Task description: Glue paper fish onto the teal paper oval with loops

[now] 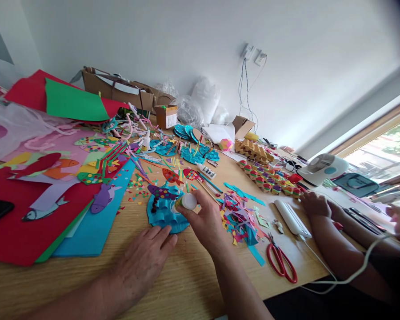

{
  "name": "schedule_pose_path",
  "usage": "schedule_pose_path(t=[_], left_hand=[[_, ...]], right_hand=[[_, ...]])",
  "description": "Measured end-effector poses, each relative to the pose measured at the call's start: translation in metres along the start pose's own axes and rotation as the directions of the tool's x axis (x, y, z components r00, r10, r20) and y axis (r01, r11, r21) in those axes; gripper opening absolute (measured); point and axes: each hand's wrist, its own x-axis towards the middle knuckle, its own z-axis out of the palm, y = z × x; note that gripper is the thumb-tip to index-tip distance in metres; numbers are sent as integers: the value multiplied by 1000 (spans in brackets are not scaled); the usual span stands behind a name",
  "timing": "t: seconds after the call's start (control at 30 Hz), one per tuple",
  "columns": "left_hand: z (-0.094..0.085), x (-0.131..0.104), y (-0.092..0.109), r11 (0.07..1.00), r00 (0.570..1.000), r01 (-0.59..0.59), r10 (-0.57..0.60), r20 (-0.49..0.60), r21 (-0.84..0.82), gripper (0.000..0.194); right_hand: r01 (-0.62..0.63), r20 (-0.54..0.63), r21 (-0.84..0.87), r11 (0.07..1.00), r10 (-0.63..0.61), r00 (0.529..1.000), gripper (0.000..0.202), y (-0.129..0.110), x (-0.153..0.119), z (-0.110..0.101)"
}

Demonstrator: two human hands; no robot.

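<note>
A blue piece (163, 218), rounded in outline and with raised bumps, lies on the wooden table (186, 289) directly in front of the person. A purple fish with coloured dots (162, 192) stands over its far part, and a dark, beaded-looking strand (154, 203) rises at its left side. The right hand (203, 218) is closed around a small bottle with a white end (189, 201), tilted over the right part of the blue piece; whether the bottle touches it cannot be told. The left hand (145, 255) lies palm down, fingers loosely extended and close together, holding nothing, its fingertips at the near edge of the blue piece.

Just beyond are a red fish (172, 176) and a dotted red fish (190, 174), with a white tube (206, 170) farther back. To the right lies a heap of coloured scraps (238, 215), then red-handled scissors (282, 262) with their handles toward the person, and a long white device (291, 218) with a cable. To the left, a purple fish with a pale fin (105, 198) lies by stacked red sheets (36, 235) and blue sheets (90, 238).

Farther right, a co-worker's hand (315, 205) rests near painted egg cartons (270, 178). Cardboard boxes (116, 86) and clear plastic bags (203, 100) stand along the wall.
</note>
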Motion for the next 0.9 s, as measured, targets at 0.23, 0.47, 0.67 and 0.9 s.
schedule_pose_path(t=[0.23,0.47,0.67,0.9], left_hand=[[-1,-1,-2,1000,1000,-1,1,7,-24,35],[1,-1,-1,998,1000,22,-22,-17,-51,36],[-3,-1,-2,1000,1000,-7,7,0,-28,37],[3,-3,-1,998,1000,19,-20,-12,-55,38]], right_hand=[[-3,-5,-27,1000,3,1000,15,1,1,-2],[3,0,-32,999,-3,1000,16,1,2,-2],[3,24,-28,1000,-2,1000,19,1,2,-2],[15,9,-22,1000,-15,1000,17,1,1,-2]])
